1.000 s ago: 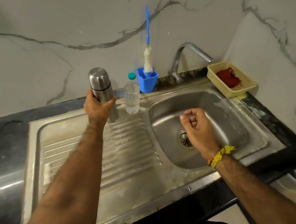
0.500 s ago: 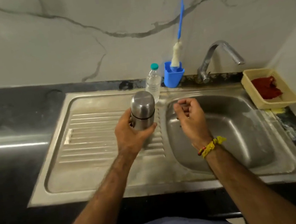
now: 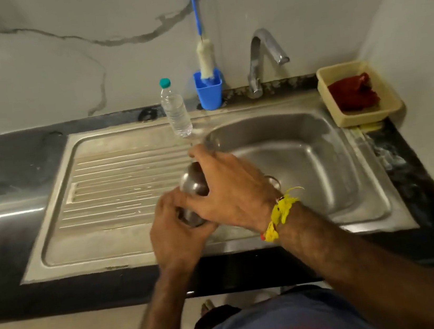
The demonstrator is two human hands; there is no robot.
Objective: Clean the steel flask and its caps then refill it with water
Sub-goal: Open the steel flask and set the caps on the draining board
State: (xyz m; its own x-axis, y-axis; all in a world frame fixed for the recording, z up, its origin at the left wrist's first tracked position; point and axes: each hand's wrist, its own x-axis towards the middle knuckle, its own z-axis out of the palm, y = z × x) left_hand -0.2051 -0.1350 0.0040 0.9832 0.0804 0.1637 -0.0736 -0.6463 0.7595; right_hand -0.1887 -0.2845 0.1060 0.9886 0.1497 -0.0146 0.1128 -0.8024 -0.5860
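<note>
The steel flask (image 3: 193, 186) is held above the sink's draining board, near its front edge, mostly covered by both hands. My left hand (image 3: 176, 231) grips the flask's lower body from below. My right hand (image 3: 230, 190), with a yellow thread on the wrist, wraps over the flask's top cap. Only a strip of shiny steel shows between the two hands. A small plastic water bottle (image 3: 175, 111) with a teal cap stands at the back of the draining board.
The steel sink basin (image 3: 306, 158) lies to the right, with a tap (image 3: 265, 55) behind it. A blue cup (image 3: 209, 92) holds a blue-handled bottle brush (image 3: 206, 58). A beige tray (image 3: 385, 111) with a red cloth (image 3: 352, 92) sits at the far right. Black counter surrounds the sink.
My left hand brought the flask from the back of the draining board toward me. My right hand moved left from over the basin and closed over the flask's top.
</note>
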